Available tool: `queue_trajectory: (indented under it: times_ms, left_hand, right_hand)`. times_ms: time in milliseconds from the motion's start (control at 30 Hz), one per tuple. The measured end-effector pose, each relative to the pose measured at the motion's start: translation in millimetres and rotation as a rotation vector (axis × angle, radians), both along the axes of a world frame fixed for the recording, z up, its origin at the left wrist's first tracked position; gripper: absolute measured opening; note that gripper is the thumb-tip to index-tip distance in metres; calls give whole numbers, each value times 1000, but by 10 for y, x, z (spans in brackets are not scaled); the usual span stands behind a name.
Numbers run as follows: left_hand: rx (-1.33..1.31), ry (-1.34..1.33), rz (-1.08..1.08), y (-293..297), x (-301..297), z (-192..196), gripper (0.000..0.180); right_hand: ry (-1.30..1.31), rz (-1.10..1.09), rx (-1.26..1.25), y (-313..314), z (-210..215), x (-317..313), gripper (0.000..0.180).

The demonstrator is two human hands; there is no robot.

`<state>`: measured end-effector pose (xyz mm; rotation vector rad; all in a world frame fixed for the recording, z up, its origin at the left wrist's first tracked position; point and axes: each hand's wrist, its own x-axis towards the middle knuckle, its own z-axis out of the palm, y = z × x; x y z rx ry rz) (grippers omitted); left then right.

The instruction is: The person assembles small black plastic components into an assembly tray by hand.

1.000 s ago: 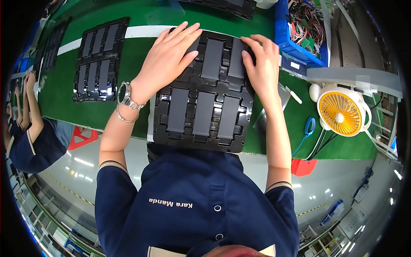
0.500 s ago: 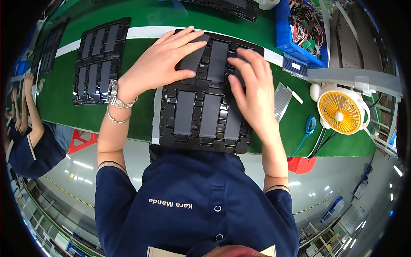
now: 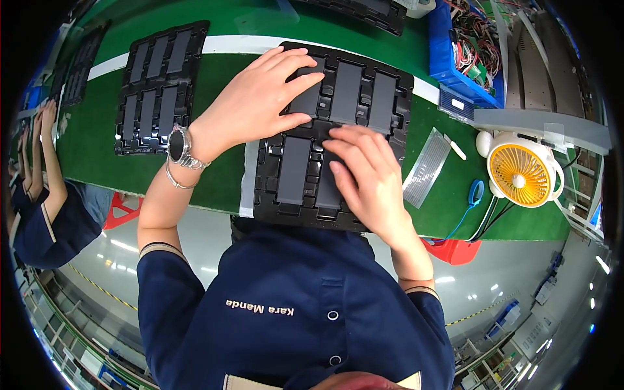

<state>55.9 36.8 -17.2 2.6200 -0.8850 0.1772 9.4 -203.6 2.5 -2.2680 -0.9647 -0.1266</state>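
The green conveyor belt [image 3: 214, 175] carries a black moulded tray [image 3: 331, 136] at its near edge, and every pocket that shows holds a dark flat cell, so loading looks done; seating them seems what's left. The left hand [image 3: 260, 104] lies spread flat over the far-left pockets. The right hand [image 3: 367, 175] presses flat, fingers together, on the near-right ones. A second filled tray [image 3: 159, 84] waits toward the belt's left.
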Motion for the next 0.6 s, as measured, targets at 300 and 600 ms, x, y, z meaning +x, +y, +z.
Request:
queue_trajectory:
  times_ms: [300, 600]
  left_hand:
    - [-383, 90, 314, -46, -393, 74, 40]
    - [-1259, 939, 362, -297, -1226, 282, 46]
  right_hand:
    - [-23, 178, -327, 390, 47, -289, 55]
    - [-589, 91, 89, 335, 221, -1, 20]
